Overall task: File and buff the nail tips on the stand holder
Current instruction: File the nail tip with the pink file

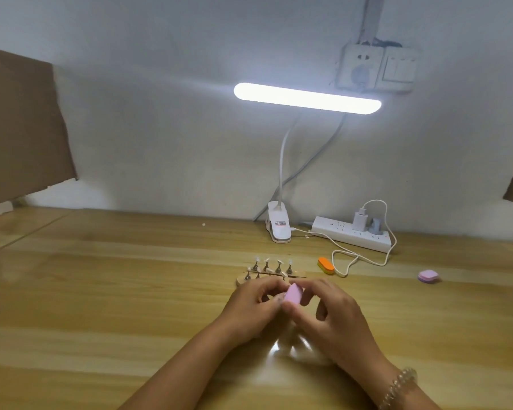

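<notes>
Head view: the right hand pinches a pink buffer block between thumb and curled fingers, with the block tipped up on edge. The left hand meets it from the other side. Its fingers are curled in towards the block, but whether they grip a peg, a nail tip or nothing at all cannot be told, since the fingertips hide the contact. Straight ahead of both hands, and partly covered by their knuckles, lies the stand holder. Its wooden base has its long axis running left to right across the table, and the small metal pegs on it carry nail tips in two rows. The near row sits just beyond the fingertips and the far row behind it, so any next tip is a short reach forward, and the left hand looks slightly closer to the pegs on the left end. Off to the right, an orange buffer rests near the stand, and a second pink block lies well apart. A power strip and a lamp clamp stand at the back.
</notes>
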A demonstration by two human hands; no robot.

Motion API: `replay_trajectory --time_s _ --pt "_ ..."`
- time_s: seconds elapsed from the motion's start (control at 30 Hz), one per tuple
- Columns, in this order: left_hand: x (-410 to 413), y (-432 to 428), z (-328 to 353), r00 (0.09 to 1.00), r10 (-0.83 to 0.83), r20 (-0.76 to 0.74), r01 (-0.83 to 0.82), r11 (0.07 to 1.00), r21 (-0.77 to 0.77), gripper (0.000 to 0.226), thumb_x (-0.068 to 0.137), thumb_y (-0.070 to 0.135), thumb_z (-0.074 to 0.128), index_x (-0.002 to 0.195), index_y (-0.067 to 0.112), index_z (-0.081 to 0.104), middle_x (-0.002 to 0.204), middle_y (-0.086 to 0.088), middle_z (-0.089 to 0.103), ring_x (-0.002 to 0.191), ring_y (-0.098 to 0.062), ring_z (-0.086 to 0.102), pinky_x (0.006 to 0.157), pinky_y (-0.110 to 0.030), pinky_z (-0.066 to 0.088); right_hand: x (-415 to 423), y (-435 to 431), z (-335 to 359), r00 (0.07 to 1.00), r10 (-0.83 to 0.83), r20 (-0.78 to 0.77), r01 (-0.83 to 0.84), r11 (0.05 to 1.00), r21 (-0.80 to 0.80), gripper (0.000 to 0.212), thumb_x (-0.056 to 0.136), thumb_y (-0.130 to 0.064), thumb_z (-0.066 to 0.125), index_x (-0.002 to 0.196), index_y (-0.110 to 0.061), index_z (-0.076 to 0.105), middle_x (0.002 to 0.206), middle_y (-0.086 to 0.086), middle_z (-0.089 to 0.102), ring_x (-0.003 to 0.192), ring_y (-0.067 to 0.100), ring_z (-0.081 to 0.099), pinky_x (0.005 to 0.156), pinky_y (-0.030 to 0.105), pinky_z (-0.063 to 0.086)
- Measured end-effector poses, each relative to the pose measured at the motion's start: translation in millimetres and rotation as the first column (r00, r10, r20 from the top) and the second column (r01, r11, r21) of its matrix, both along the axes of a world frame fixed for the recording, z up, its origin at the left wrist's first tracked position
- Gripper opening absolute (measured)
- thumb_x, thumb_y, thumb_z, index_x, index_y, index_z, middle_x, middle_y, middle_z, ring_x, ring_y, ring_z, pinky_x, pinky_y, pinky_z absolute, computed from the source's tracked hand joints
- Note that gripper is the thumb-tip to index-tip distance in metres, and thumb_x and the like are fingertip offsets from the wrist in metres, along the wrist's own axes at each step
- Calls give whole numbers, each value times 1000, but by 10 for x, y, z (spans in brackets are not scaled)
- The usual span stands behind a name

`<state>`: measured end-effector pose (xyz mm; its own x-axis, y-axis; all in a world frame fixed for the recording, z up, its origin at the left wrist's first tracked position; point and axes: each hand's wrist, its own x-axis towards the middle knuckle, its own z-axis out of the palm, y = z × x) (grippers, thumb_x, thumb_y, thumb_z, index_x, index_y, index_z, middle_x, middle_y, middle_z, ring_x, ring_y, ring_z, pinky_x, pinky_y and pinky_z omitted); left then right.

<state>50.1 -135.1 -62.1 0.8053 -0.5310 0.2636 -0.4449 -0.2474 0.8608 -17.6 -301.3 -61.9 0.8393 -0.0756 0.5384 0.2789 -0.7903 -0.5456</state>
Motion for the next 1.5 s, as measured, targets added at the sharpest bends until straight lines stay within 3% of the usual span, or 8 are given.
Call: replay_trajectory --time_s 0.2,0.6,0.73,0.87,1.0,1.17,1.3,1.5 --pt "3 -3 -5 1000 -24 2 24 999 -22 27 97 6 56 92 28 70 84 18 68 75 2 60 71 -22 47 -11 17 25 1000 -21 4 21 1000 -7 48 77 -75 51 105 -40 67 89 -21 60 65 8 55 60 27 48" --pt "1 -14 -13 999 42 -8 -42 999 -20 18 97 20 62 89 35 70 94 5 73 77 -15 65 69 -50 56 3 -18 33 991 -133 26 132 991 37 54 70 -80 49 103 -40 66 91 -21 51 61 3 52 58 21 41" --pt "-10 -12 -2 1000 9 -9 -10 999 -40 19 91 12 63 87 29 70 94 -5 73 86 -37 67 72 -50 55 -21 33 21 1000 -18 9 19 999 -42 39 75 -72 58 97 -40 64 88 -21 55 63 7 53 56 21 42" --pt "3 -14 -26 999 15 43 -15 1000 4 21 96 22 65 82 37 68 83 -4 69 56 -4 50 55 -35 45 15 -22 29 995 -100 0 100 994 33 33 77 -63 64 98 -38 67 87 -18 57 72 -2 53 62 20 40" --pt "9 -2 -13 1000 -9 22 10 1000 -25 27 95 12 63 83 35 69 82 16 68 70 -4 57 66 -28 45 -8 25 6 1000 0 -16 0 1000 -1 37 77 -65 61 101 -38 66 89 -19 60 70 6 56 60 21 44" --pt "17 -16 -18 1000 -1 -6 1 999 -43 13 100 19 59 94 22 70 92 8 76 78 0 62 73 -37 50 25 -96 32 994 -108 34 99 975 196 15 83 -39 71 96 -36 65 88 -14 64 75 4 57 64 21 41" --pt "8 2 -15 1000 -21 -11 20 998 -61 25 99 6 54 91 26 67 81 14 68 67 0 60 66 -20 45 -43 65 20 999 46 30 -46 998 31 31 78 -54 65 105 -38 63 91 -21 63 62 6 55 56 18 43" --pt "14 7 -23 1000 -17 -3 17 999 -48 19 99 10 55 91 21 68 80 8 67 65 -8 58 67 -29 47 -32 8 10 996 -75 51 78 995 -59 39 79 -68 56 101 -37 65 89 -22 61 69 -4 53 59 19 40"
